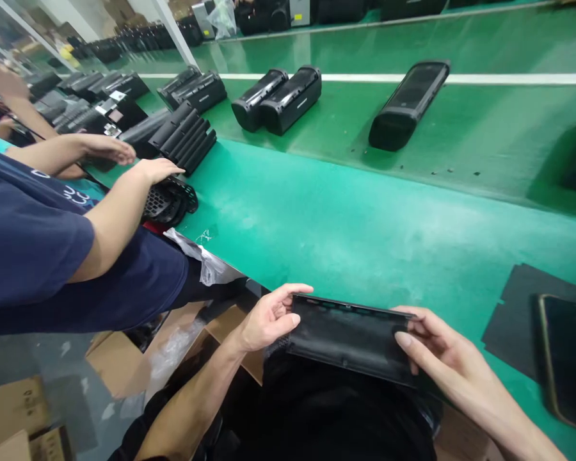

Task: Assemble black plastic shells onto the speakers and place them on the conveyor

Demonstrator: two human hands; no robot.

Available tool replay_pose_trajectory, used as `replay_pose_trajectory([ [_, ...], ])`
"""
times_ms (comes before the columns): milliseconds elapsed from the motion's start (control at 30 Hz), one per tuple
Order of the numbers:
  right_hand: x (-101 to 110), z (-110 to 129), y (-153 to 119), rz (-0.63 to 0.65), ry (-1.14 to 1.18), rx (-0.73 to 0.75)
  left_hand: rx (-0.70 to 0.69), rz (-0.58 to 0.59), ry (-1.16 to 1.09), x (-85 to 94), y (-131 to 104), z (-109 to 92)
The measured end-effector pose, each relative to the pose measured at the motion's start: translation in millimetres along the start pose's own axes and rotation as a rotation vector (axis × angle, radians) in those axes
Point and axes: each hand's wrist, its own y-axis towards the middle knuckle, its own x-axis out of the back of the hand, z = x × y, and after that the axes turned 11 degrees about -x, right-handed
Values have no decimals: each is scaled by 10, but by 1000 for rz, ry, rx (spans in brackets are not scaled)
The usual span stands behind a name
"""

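Note:
A black rectangular panel (348,336) is held level between my two hands, just off the table's near edge. My left hand (269,320) grips its left end, thumb on the upper face and fingers behind. At the right end, my right hand (436,346) pinches the panel between thumb and fingers. To the right on the green table (365,237) lie a thin dark sheet (513,326) and a phone-like dark device (571,358). A stack of black ribbed parts (185,137) sits at the far left of the table.
Black speaker-like units (292,99) and another one (408,105) lie on the green surface beyond. A co-worker in a dark blue shirt (33,243) reaches over black parts at left. Open cardboard boxes (120,362) stand below the table.

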Motion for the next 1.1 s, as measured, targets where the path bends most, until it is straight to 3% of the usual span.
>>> replay_pose_trajectory([
  [467, -8, -41, -15, -56, -49, 8, -9, 20, 45, 10, -18, 10],
  [667, -11, -26, 24, -15, 25, -17, 0, -5, -56, -28, 21, 26],
  [900, 30, 82, 101, 75, 81, -85, 140, -105, -348, -103, 156, 33],
  [1100, -14, 190, 83, 49, 19, -69, 141, -131, -299, -109, 185, 31],
])
